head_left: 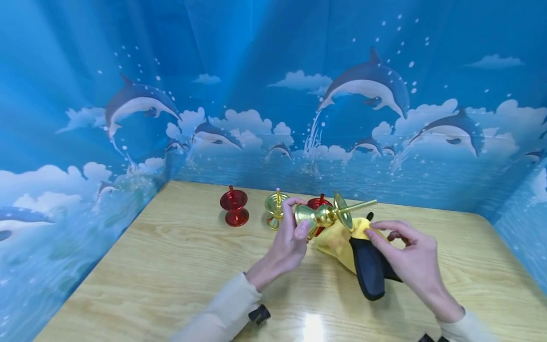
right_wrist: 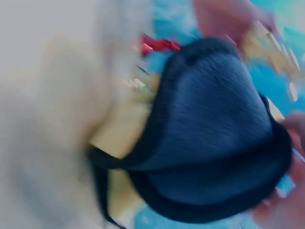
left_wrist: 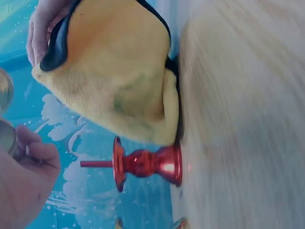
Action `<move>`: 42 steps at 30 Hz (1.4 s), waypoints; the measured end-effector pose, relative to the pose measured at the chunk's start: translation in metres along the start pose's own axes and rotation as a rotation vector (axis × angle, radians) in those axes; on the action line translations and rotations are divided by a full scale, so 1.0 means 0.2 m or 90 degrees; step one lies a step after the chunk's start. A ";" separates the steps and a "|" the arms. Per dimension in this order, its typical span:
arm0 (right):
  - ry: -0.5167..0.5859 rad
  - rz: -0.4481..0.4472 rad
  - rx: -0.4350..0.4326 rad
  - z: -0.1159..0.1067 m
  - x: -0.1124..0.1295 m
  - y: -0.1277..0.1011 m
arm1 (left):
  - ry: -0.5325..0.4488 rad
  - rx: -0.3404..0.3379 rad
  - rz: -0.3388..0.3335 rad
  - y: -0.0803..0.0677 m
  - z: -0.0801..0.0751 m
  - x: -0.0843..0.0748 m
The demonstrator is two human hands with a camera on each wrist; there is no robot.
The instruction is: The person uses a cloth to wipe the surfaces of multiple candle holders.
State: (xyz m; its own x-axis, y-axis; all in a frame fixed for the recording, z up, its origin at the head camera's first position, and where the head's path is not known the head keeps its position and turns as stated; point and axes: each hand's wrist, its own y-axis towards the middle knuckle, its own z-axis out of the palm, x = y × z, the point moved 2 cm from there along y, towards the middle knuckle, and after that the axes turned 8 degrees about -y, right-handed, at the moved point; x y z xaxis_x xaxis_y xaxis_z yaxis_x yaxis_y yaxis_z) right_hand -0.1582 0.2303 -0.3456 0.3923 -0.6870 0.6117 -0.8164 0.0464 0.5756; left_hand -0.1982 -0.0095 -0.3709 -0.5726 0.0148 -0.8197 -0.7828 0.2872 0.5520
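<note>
My left hand grips a gold metal candle holder by its base and holds it tilted on its side above the table, spike pointing right. Just right of it, my right hand pinches the edge of a yellow and black cloth mitt that lies on the wooden table. In the left wrist view the mitt's yellow side is lifted at one end, with a red holder standing beside it. The right wrist view is blurred and shows mostly the mitt's black side.
A red holder and a second gold holder stand upright at the back of the table. Another red holder stands partly hidden behind the held one. Blue dolphin-print walls close in three sides.
</note>
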 end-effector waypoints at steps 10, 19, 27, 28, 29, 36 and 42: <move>0.113 0.156 0.439 -0.16 -0.09 0.35 | 0.182 0.202 0.196 -0.01 0.06 -0.02; 0.270 0.094 0.727 -0.02 0.00 0.34 | 0.269 0.230 0.236 -0.02 0.11 -0.02; 0.326 0.104 0.736 0.05 -0.01 0.31 | 0.284 0.258 0.245 -0.04 0.10 0.01; 0.328 0.109 0.741 0.06 -0.01 0.31 | 0.294 0.257 0.260 -0.04 0.10 0.01; 0.328 0.115 0.746 0.07 -0.01 0.30 | 0.306 0.254 0.277 -0.04 0.10 0.01; 0.315 0.157 0.775 0.12 0.00 0.28 | 0.348 0.226 0.378 -0.03 0.10 -0.01; 0.315 0.151 0.696 0.10 0.02 0.29 | 0.318 0.234 0.268 -0.04 0.07 0.01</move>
State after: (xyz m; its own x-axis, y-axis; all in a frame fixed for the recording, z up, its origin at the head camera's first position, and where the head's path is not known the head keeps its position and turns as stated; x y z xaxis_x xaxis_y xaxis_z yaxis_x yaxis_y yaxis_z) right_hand -0.2119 0.2159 -0.3213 0.1095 -0.3830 0.9173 -0.7217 -0.6652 -0.1916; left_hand -0.1890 0.0021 -0.3796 -0.9165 -0.2176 -0.3357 -0.3920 0.6556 0.6453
